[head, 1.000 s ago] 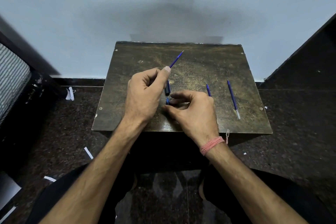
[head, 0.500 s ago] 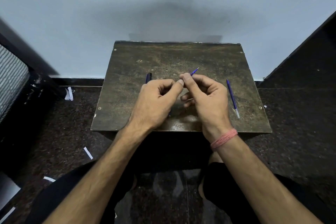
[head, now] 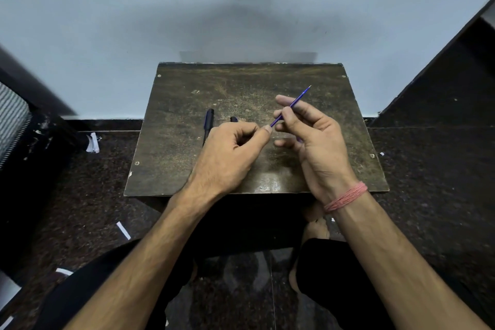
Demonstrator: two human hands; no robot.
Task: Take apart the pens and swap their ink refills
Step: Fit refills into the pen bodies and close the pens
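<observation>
My right hand (head: 316,139) pinches a thin blue ink refill (head: 292,105) between thumb and fingers, with its tip pointing up and to the right above the table. My left hand (head: 230,150) is curled into a fist beside it, and its thumb tip touches the refill's lower end. A dark pen barrel end (head: 233,119) pokes out behind the left knuckles and seems held in that fist. Another dark pen barrel (head: 208,123) lies on the brown table (head: 171,169), left of my left hand. The second refill is hidden behind my right hand.
The small table stands against a pale wall, with dark speckled floor on both sides. Scraps of white paper (head: 93,143) lie on the floor to the left. A dark slanted panel (head: 442,88) rises at the right. My knees are below the table's front edge.
My right hand has lifted and moved right with the blue refill, drawing it away from my left fist. The refill that lay at the right is now covered by my right hand.
</observation>
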